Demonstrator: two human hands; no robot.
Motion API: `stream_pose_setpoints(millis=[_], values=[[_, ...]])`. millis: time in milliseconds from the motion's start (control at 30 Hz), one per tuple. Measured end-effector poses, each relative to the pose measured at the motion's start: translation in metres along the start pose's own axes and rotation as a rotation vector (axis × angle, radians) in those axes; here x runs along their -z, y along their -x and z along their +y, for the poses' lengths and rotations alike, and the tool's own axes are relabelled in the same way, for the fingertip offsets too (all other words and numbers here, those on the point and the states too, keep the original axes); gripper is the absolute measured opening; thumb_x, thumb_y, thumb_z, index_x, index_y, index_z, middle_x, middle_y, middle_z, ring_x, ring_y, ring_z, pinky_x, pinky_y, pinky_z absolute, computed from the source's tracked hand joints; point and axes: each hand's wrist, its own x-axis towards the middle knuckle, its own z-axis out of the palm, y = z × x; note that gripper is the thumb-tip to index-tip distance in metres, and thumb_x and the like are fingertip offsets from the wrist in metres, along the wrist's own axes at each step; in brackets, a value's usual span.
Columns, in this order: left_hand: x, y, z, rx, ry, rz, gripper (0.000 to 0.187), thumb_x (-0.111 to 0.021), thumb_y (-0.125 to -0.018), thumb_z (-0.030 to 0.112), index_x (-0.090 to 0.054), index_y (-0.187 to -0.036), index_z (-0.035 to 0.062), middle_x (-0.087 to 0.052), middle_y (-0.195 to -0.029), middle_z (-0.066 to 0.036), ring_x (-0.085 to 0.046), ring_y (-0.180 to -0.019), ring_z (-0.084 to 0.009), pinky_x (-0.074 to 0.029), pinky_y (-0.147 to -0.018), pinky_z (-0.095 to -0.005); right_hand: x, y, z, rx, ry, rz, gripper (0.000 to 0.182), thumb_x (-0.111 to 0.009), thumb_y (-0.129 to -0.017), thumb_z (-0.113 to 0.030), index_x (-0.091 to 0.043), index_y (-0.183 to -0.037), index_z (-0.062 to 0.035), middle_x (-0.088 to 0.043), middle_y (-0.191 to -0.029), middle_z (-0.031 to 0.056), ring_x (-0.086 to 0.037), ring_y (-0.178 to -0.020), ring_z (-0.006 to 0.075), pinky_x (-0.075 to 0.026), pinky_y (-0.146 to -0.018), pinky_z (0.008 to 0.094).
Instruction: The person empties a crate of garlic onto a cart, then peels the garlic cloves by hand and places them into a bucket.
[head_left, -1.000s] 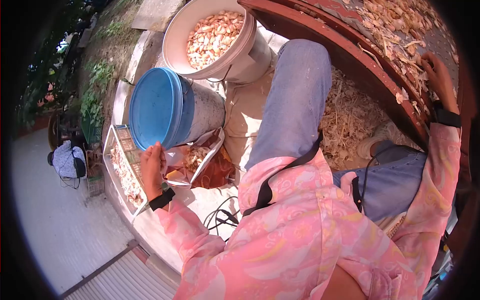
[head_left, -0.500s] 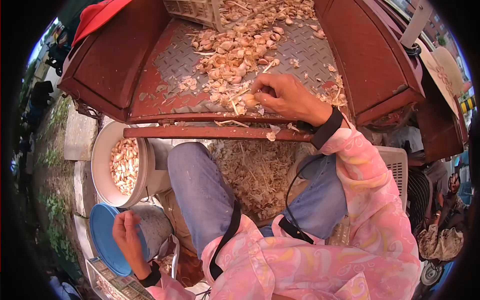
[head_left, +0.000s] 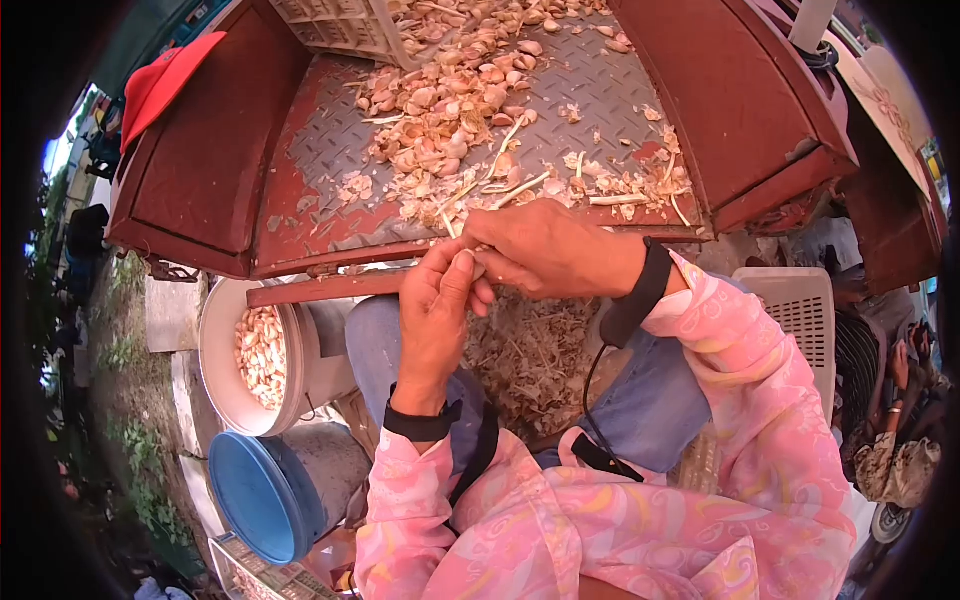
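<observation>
My left hand (head_left: pixel 436 305) and my right hand (head_left: pixel 555 250) meet just in front of the cart bed's edge. Fingers of both are closed in a pinch around a garlic clove (head_left: pixel 479 270), which is mostly covered by the fingertips. Behind them, unpeeled garlic cloves (head_left: pixel 440 130) lie heaped on the bed's metal tread plate (head_left: pixel 580 75). Dry skins and pale stalks (head_left: pixel 520 190) are strewn along the near side of the heap.
Left of my knees stands a white bucket (head_left: pixel 215 350) with peeled cloves (head_left: pixel 261 357). Below it is a bucket with a blue lid (head_left: pixel 250 500). Shed skins (head_left: pixel 530 350) cover the ground between my legs. A plastic crate (head_left: pixel 335 28) rests at the bed's back; a white basket (head_left: pixel 800 310) stands right.
My left hand has risen from beside the blue lid to meet my right hand. My right hand has come back from the heap toward me with the clove. The view has shifted slightly.
</observation>
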Motion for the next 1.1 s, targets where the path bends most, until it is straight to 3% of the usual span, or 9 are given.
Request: stream_pose_setpoints(millis=[100,133,200,233,333,433,900,967,1100], values=[[-0.001,0.004,-0.004,-0.018,0.136,-0.040,0.029,-0.048,-0.094,0.016,-0.049,-0.114,-0.0039,-0.058,-0.086,-0.005,-0.053,-0.066,-0.0076,-0.042,-0.055,-0.0178,0.009,-0.002,0.005,-0.124,-0.556,0.025,0.016,-0.054,-0.087,-0.015,-0.050,-0.094,-0.0011,-0.056,-0.070,0.0081,-0.058,-0.058,0.0192,-0.046,-0.055,0.0329],[-0.002,0.005,-0.005,-0.042,0.245,-0.060,0.030,-0.048,-0.093,0.015,-0.048,-0.115,-0.0049,-0.059,-0.086,-0.006,-0.055,-0.067,-0.0087,-0.045,-0.057,-0.0186,0.010,-0.003,0.007,-0.127,-0.554,0.033,0.016,-0.054,-0.087,-0.015,-0.050,-0.094,-0.0011,-0.056,-0.070,0.0081,-0.058,-0.058,0.0192,-0.046,-0.055,0.0329],[-0.007,0.006,0.000,-0.002,0.284,-0.028,0.030,-0.048,-0.093,0.014,-0.047,-0.116,-0.0053,-0.059,-0.090,-0.008,-0.057,-0.071,-0.0110,-0.048,-0.061,-0.0195,0.008,-0.007,0.014,-0.260,-0.704,0.130,0.020,-0.056,-0.083,-0.018,-0.053,-0.092,-0.0002,-0.058,-0.069,0.0154,-0.060,-0.059,0.0276,-0.046,-0.055,0.0342],[-0.008,0.007,0.002,0.035,0.325,0.015,0.031,-0.048,-0.093,0.012,-0.045,-0.118,-0.0057,-0.059,-0.094,-0.010,-0.060,-0.075,-0.0133,-0.051,-0.065,-0.0205,0.006,-0.006,0.023,-0.184,-0.399,0.196,0.021,-0.058,-0.082,-0.020,-0.056,-0.091,-0.0006,-0.059,-0.073,0.0137,-0.060,-0.066,0.0258,-0.046,-0.060,0.0339],[-0.006,0.012,0.000,0.044,0.345,0.077,0.031,-0.049,-0.092,0.011,-0.044,-0.117,-0.0058,-0.059,-0.099,-0.012,-0.062,-0.083,-0.0169,-0.053,-0.072,-0.0221,0.002,-0.002,0.025,0.006,-0.168,0.267,0.017,-0.061,-0.082,-0.017,-0.056,-0.088,-0.0017,-0.055,-0.081,0.0080,-0.055,-0.077,0.0183,-0.045,-0.068,0.0298],[-0.008,0.016,-0.003,-0.032,0.349,0.086,0.027,-0.049,-0.092,0.011,-0.045,-0.113,-0.0051,-0.059,-0.098,-0.012,-0.062,-0.086,-0.0173,-0.053,-0.072,-0.0221,0.005,-0.002,0.003,-0.009,-0.426,0.073,0.019,-0.065,-0.079,-0.016,-0.056,-0.087,-0.0016,-0.054,-0.085,0.0086,-0.054,-0.079,0.0207,-0.044,-0.069,0.0306],[-0.017,0.015,-0.021,-0.117,0.246,0.286,0.025,-0.046,-0.094,0.017,-0.048,-0.110,-0.0029,-0.059,-0.091,-0.007,-0.062,-0.077,-0.0116,-0.052,-0.061,-0.0197,-0.016,-0.003,-0.005,-0.125,-0.467,0.032,0.020,-0.065,-0.071,-0.017,-0.055,-0.080,-0.0026,-0.052,-0.078,0.0108,-0.055,-0.074,0.0248,-0.045,-0.066,0.0361],[-0.020,0.012,-0.022,-0.106,0.332,0.314,0.026,-0.045,-0.095,0.017,-0.049,-0.110,-0.0028,-0.059,-0.091,-0.007,-0.061,-0.076,-0.0107,-0.052,-0.060,-0.0189,-0.023,-0.003,-0.005,0.143,-0.147,0.055,0.025,-0.069,-0.069,-0.015,-0.053,-0.084,-0.0027,-0.050,-0.085,0.0083,-0.053,-0.079,0.0251,-0.045,-0.071,0.0331],[-0.009,0.012,-0.022,0.070,0.573,0.421,0.027,-0.043,-0.095,0.018,-0.048,-0.113,-0.0018,-0.060,-0.092,-0.008,-0.060,-0.071,-0.0096,-0.049,-0.055,-0.0164,-0.027,0.000,-0.011,0.268,-0.083,0.057,0.033,-0.069,-0.070,-0.019,-0.054,-0.095,-0.0046,-0.052,-0.099,0.0088,-0.054,-0.084,0.0281,-0.045,-0.073,0.0370]])
